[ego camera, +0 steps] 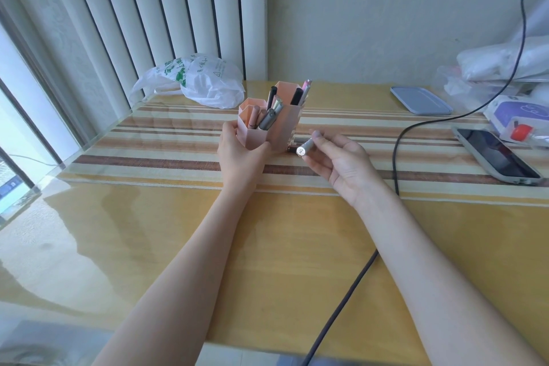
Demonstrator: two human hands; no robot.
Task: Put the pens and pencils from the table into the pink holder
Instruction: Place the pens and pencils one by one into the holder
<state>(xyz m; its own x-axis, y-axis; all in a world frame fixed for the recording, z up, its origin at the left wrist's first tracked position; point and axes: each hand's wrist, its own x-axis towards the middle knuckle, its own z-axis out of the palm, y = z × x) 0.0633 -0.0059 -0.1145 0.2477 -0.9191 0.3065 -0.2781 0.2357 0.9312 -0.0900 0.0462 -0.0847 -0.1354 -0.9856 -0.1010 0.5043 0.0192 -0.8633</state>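
**Silver pen held beside the pink holder, ready for insertion**

The pink plastic holder with hexagonal compartments (269, 125) is seen on the glossy yellow table with a striped runner (178, 217), and it is taken as the landmark here. Its front lower wall is wrapped by the left hand (239, 154), which is closed around it and appears to steady it. Several pens and pencils (271, 116) are already stood upright or leaning in its compartments.

Just to the right of the holder, a slim silver metallic pen (306, 148) is pinched between thumb and fingertips of the right hand (338, 163); its end cap is turned toward the camera. A further dark item is glimpsed on the table at the holder's right foot, partly hidden, so its kind cannot be told.

The pen is judged to be light, rigid and rather slippery because of its smooth finish; a hold near the middle of the barrel would be preferred, so that one end can be tipped down into a compartment. The holder is judged to be light and easily toppled, with tall contents leaning in it, so the steadying grip is thought useful.

Farther right of the holder lie a black cable (398, 151) and a dark phone in a grey case (499, 156); behind the holder to the left a white plastic bag (202, 80) is seen.
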